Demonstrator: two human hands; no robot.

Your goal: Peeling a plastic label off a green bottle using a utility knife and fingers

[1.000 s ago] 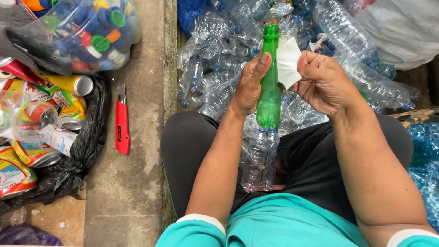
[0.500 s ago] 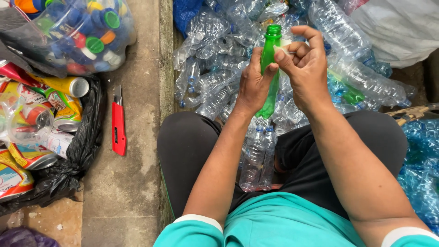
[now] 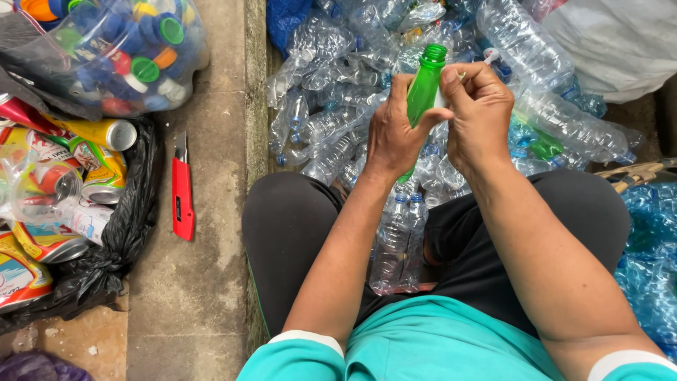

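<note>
Green bottle (image 3: 423, 88) lower body hidden behind left hand (image 3: 395, 137); right hand (image 3: 479, 116) conceals whatever its fingers pinch.

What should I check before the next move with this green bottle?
1. Left hand gripping the green plastic bottle: ok.
2. Bottle cap off, neck open: ok.
3. Right hand on the bottle's upper part: ok.
4. Label fully removed: cannot tell, hands cover the body.
5. Red utility knife lying apart on the concrete ledge, blade state: cannot tell.
6. Pile of clear plastic bottles ahead: ok.
</note>
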